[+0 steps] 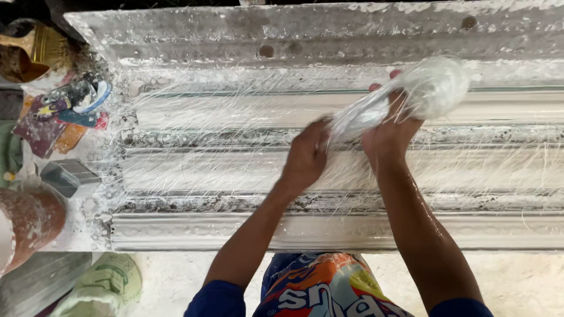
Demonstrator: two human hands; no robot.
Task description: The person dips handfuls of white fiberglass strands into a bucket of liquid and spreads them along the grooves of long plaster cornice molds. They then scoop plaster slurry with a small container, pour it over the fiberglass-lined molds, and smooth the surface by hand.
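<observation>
A long white moulded plaster cornice form (329,232) lies across the view, with ridges, grooves and thin glassy fibre strands spread over it. My left hand (305,155) pinches the near end of a white bundle of fibres (411,94) above the middle of the form. My right hand (390,132) grips the same bundle further along, just below its rounded, blurred far end. Both forearms are wet with plaster.
At the far left lie a brush with a yellow handle (35,50), paint-stained rags and tools (64,111), a small grey metal box (69,176), a plaster-smeared reddish pot (29,220) and a green sack (106,287). A pale floor (517,282) runs below the form.
</observation>
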